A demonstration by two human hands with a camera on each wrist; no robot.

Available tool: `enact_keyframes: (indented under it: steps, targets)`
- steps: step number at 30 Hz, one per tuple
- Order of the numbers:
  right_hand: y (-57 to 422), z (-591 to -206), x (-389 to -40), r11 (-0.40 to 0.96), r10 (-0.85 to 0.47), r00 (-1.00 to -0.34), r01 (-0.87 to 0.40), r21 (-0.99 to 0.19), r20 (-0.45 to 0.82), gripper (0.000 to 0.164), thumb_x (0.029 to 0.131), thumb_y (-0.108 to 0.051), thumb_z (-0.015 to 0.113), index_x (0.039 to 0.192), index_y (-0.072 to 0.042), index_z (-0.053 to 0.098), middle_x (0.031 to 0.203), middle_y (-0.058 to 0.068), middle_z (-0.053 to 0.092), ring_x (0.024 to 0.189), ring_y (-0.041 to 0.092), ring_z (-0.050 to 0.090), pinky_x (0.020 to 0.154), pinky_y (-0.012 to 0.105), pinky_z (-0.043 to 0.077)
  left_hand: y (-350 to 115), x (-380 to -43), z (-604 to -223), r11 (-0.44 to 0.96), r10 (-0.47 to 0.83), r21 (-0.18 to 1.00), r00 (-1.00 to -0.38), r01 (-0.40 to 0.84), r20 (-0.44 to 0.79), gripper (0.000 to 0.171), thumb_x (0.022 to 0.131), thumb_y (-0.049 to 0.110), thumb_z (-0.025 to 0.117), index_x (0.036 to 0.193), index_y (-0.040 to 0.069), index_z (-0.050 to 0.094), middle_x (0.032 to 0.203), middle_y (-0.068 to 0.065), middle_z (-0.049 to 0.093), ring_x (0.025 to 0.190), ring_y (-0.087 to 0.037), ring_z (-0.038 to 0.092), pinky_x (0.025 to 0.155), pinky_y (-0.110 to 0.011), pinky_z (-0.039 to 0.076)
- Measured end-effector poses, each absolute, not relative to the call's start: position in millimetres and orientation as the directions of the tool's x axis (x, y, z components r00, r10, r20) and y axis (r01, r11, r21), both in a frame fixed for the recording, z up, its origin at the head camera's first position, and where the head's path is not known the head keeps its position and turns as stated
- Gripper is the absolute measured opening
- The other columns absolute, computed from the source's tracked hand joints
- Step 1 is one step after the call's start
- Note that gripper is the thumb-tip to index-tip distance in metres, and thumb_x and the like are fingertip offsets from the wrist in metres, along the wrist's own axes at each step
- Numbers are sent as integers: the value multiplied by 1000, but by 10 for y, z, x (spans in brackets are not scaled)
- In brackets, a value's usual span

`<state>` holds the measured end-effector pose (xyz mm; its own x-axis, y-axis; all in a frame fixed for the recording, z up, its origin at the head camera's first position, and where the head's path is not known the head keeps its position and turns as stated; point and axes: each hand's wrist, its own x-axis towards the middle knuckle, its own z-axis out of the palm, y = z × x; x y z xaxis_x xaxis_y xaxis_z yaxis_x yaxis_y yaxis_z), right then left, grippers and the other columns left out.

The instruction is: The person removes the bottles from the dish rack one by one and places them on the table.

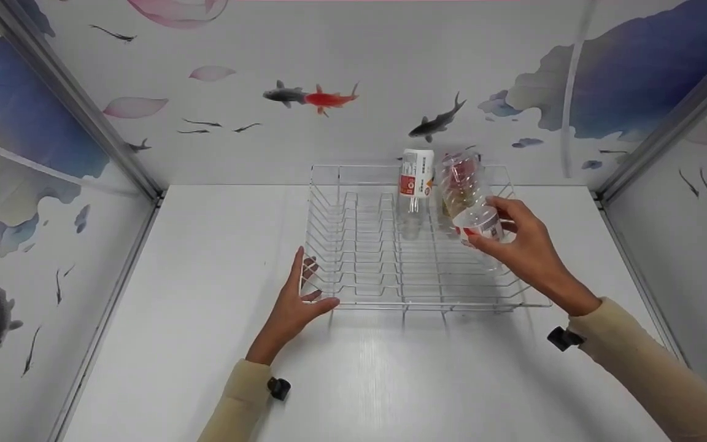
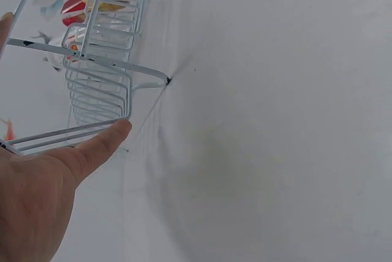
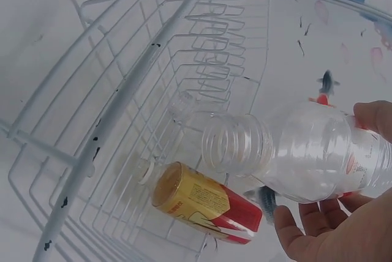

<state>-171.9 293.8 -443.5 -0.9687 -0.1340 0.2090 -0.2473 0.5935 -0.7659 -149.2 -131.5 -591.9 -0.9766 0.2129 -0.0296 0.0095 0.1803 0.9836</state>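
My right hand (image 1: 528,245) grips a clear plastic bottle (image 1: 469,199) around its red-and-white label, above the right part of a white wire rack (image 1: 369,305). In the right wrist view its open, threaded neck points over the rack. Behind it, partly hidden in the head view, a bottle with a yellow-and-red label (image 3: 208,204) is in the rack. To the left a clear bottle with a white-and-red label (image 1: 416,175) stands tilted among the wires. My left hand (image 1: 292,310) touches the rack's near left corner, thumb stretched along the front rail and fingers at the left side.
The rack stands on a white tabletop (image 1: 218,258) against a back wall (image 1: 329,141) printed with fish and petals. Side walls with metal edge strips (image 1: 102,110) close in the left and right. Several wire dividers (image 1: 347,233) run across the rack's left half.
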Motion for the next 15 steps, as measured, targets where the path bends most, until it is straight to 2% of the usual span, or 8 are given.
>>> enact_keyframes:
  steps: [2,4,9,12,15]
  targets:
    - [2929,-4447,-1710,594,-142,-966,-258,-762,216,73,97,-17,88,159,0,51,147,18,59,135,37,59,114,26,50,-1314,-1493,-5923,185,212,983,-977,11,-29,139,84,39,99,179,23,0,177,-17,32,160,-39,40,117,-53,52]
    - [2920,-4462,-1702,594,-151,-963,-268,-759,223,73,96,-15,88,158,0,52,146,19,59,134,38,59,108,17,48,-1313,-1495,-5926,186,214,983,-976,14,-26,138,84,38,99,179,22,-1,177,-19,31,160,-40,40,117,-54,52]
    - [2876,-4481,-1688,597,-166,-961,-276,-753,221,72,95,-13,89,156,0,54,145,17,60,134,36,61,105,14,48,-1307,-1492,-5918,182,216,983,-976,24,-16,138,85,38,98,179,21,-1,177,-22,31,160,-41,40,117,-55,52]
    - [2849,-4489,-1679,595,-173,-960,-279,-754,219,72,94,-11,90,156,-1,54,145,16,61,134,36,61,113,35,55,-1307,-1493,-5914,182,215,983,-976,19,-21,138,84,40,99,179,24,-1,177,-20,31,160,-40,40,117,-54,52]
    - [2837,-4497,-1670,589,-178,-959,-285,-756,222,74,93,-9,90,157,-2,54,145,16,61,134,36,60,114,57,54,-1310,-1494,-5913,178,215,984,-976,9,-30,137,85,39,98,179,27,0,178,-18,29,161,-39,38,118,-53,52]
